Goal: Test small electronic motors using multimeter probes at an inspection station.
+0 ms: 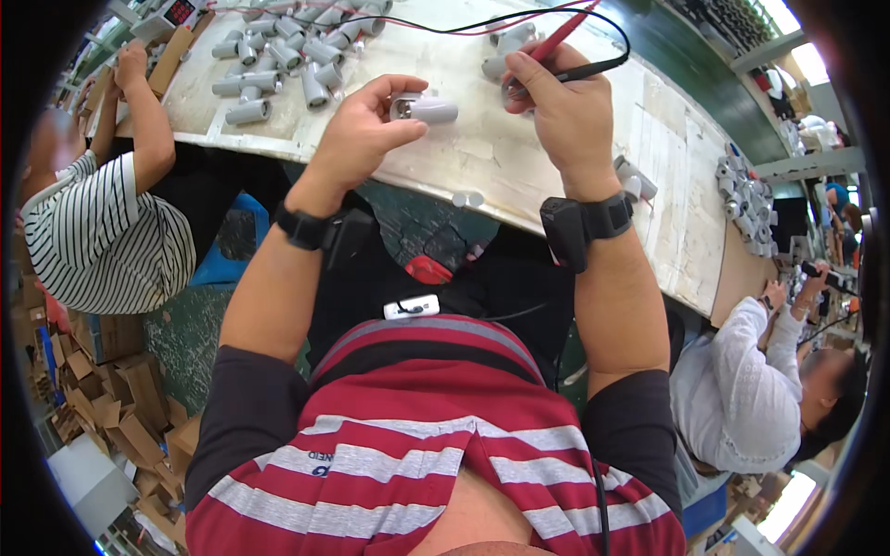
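My left hand (364,130) grips a short grey plastic tube fitting (438,110) between thumb and fingers, just above the table. Its open end faces my palm, and small metal parts show inside. My right hand (573,116) is closed around a red test probe (562,37) and a black test probe (593,69); their tips are hidden by my fingers. Beyond that hand lie a few more grey fittings (508,42), some partly covered by it. The probe cables (445,30) run leftward across the table's far side.
A heap of grey fittings (283,51) covers the far left of the worn white table (491,167). A meter with red digits (181,11) stands behind it. Two small round pieces (468,199) sit at the near edge. More fittings (744,199) lie right. Co-workers sit on both sides.
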Demonstrator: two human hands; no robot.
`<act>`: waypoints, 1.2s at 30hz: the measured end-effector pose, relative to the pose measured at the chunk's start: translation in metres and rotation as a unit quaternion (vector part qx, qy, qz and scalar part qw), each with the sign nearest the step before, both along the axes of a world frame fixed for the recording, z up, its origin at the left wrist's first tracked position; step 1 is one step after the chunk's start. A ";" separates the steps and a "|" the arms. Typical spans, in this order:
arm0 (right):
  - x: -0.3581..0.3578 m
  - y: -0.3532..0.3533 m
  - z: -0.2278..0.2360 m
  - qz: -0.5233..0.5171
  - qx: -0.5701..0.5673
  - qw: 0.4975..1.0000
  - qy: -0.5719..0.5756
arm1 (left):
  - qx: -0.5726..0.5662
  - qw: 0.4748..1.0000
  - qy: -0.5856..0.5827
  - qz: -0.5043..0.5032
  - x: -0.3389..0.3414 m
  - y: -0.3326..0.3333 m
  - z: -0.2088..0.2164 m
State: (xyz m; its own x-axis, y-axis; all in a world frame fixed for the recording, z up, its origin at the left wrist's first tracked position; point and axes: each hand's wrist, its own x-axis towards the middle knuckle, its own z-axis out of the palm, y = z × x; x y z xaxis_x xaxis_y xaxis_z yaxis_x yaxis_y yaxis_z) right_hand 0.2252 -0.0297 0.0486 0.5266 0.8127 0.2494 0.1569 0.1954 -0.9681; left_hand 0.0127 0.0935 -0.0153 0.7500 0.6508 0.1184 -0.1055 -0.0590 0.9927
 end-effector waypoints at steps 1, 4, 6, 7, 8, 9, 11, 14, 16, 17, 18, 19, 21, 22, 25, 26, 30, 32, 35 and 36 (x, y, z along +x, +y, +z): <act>-0.003 0.001 -0.009 0.015 -0.010 1.000 0.010 | -0.009 1.000 0.003 0.001 -0.011 -0.003 0.001; -0.013 0.002 -0.037 0.043 -0.037 0.998 0.036 | -0.058 0.995 0.003 -0.087 -0.033 -0.009 0.000; -0.022 0.002 -0.052 0.052 -0.066 0.995 0.059 | -0.070 0.994 -0.009 -0.081 -0.035 -0.008 -0.012; -0.026 0.002 -0.058 0.056 -0.079 0.993 0.070 | -0.075 0.994 -0.023 -0.076 -0.035 -0.006 -0.018; -0.030 0.003 -0.063 0.056 -0.082 0.992 0.072 | -0.080 0.994 -0.037 -0.071 -0.035 -0.005 -0.022; -0.035 0.004 -0.067 0.053 -0.082 0.992 0.081 | -0.083 0.993 -0.037 -0.072 -0.034 -0.004 -0.024; -0.041 0.007 -0.071 0.048 -0.081 0.991 0.099 | -0.129 0.988 -0.041 -0.068 -0.033 -0.001 -0.025; -0.045 0.009 -0.071 0.044 -0.101 0.991 0.077 | -0.152 0.985 -0.043 -0.064 -0.033 -0.001 -0.025; -0.046 0.010 -0.072 0.045 -0.110 0.991 0.066 | -0.150 0.986 -0.040 -0.060 -0.033 -0.003 -0.024; -0.046 0.010 -0.073 0.044 -0.107 0.991 0.067 | -0.150 0.986 -0.040 -0.058 -0.033 -0.003 -0.024; -0.045 0.010 -0.074 0.044 -0.104 0.991 0.068 | -0.147 0.987 -0.041 -0.059 -0.032 -0.003 -0.023; -0.045 0.010 -0.074 0.042 -0.101 0.992 0.068 | -0.143 0.987 -0.041 -0.061 -0.031 -0.003 -0.024; -0.047 0.011 -0.075 0.043 -0.107 0.991 0.068 | -0.140 0.987 -0.042 -0.063 -0.032 -0.002 -0.024; -0.047 0.011 -0.075 0.042 -0.111 0.991 0.068 | -0.140 0.987 -0.043 -0.064 -0.033 -0.001 -0.025; -0.047 0.012 -0.077 0.038 -0.114 0.991 0.054 | -0.137 0.987 -0.045 -0.065 -0.033 -0.001 -0.027; -0.047 0.012 -0.078 0.034 -0.111 0.992 0.040 | -0.137 0.988 -0.046 -0.063 -0.033 -0.001 -0.027; -0.048 0.012 -0.080 0.022 -0.111 0.994 0.008 | -0.133 0.988 -0.047 -0.059 -0.032 -0.002 -0.026; -0.049 0.012 -0.079 0.018 -0.112 0.994 -0.001 | -0.130 0.989 -0.043 -0.060 -0.032 -0.002 -0.025; -0.051 0.012 -0.077 0.006 -0.121 0.991 -0.052 | -0.140 0.987 -0.049 -0.055 -0.033 -0.002 -0.027; -0.051 0.012 -0.077 0.007 -0.120 0.991 -0.054 | -0.146 0.987 -0.052 -0.053 -0.033 -0.002 -0.028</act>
State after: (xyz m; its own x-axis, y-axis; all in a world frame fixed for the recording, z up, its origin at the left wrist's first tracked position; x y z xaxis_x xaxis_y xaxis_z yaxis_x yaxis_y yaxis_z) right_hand 0.1740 -0.0174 -0.0281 0.4958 0.8624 0.1025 0.2604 -0.0350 -0.9649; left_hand -0.0199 0.0914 -0.0429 0.8093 0.5871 0.0176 -0.1975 0.2438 0.9495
